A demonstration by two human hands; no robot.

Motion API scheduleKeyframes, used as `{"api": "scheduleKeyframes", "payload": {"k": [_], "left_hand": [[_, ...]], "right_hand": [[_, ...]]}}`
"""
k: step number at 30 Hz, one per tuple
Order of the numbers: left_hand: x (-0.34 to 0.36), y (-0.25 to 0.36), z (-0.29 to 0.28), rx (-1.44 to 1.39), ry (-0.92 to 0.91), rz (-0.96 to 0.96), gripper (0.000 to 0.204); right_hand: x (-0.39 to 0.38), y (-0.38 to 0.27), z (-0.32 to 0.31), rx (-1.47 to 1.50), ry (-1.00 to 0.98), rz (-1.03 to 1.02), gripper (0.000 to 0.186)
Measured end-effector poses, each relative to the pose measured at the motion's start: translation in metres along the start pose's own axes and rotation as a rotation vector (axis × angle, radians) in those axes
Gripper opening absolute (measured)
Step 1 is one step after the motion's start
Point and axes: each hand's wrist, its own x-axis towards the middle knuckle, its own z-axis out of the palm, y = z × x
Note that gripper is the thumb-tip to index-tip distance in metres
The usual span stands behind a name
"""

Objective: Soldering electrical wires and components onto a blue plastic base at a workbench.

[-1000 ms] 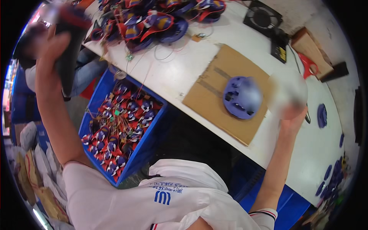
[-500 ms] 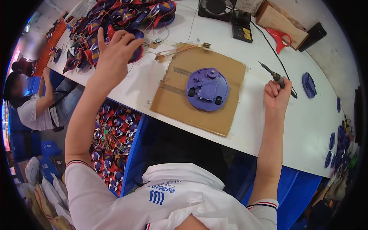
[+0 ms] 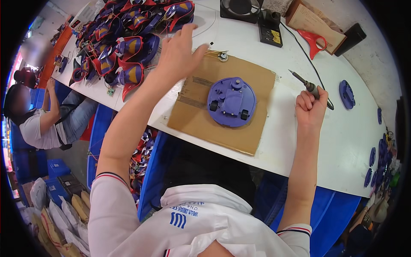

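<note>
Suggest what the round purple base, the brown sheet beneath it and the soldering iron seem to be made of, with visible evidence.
Round purple base: probably moulded plastic, satin, given its uniform colour and rounded raised parts.
Brown sheet: likely matt cardboard, judging by its dull tan face.
Soldering iron: dull dark handle, perhaps plastic or rubber; slender tip possibly metal, too small to confirm.

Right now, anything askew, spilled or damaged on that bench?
Nothing looks spilled or broken. Mildly odd: a small round silvery part lies at the far edge of the cardboard, away from the heaped red-and-purple pieces; two dark strips mar the board's plain surface. The purple base sits wheels-up but looks whole.
</note>
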Motion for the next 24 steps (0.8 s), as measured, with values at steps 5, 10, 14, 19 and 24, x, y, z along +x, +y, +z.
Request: {"api": "scheduleKeyframes", "payload": {"k": [5, 10, 14, 19, 24], "left_hand": [[0.048, -0.006, 0.033, 0.155, -0.276, -0.139, 0.036], [0.057, 0.045, 0.035, -0.282, -0.265, -0.069, 0.030], [0.059, 0.077, 0.026, -0.421, -0.321, -0.028, 0.026], [0.056, 0.109, 0.022, -0.860, -0.387, -0.182, 0.022], [0.057, 0.118, 0.002, -1.214, -0.416, -0.243, 0.021]], "right_hand": [[-0.001, -0.001, 0.003, -0.002, 0.015, 0.009, 0.019], [0.004, -0.005, -0.003, 0.008, -0.003, -0.004, 0.019], [0.005, -0.004, -0.005, -0.008, 0.013, 0.001, 0.017], [0.002, 0.001, -0.004, -0.029, -0.001, -0.002, 0.018], [-0.007, 0.008, 0.001, -0.117, -0.046, -0.017, 0.015]]}}
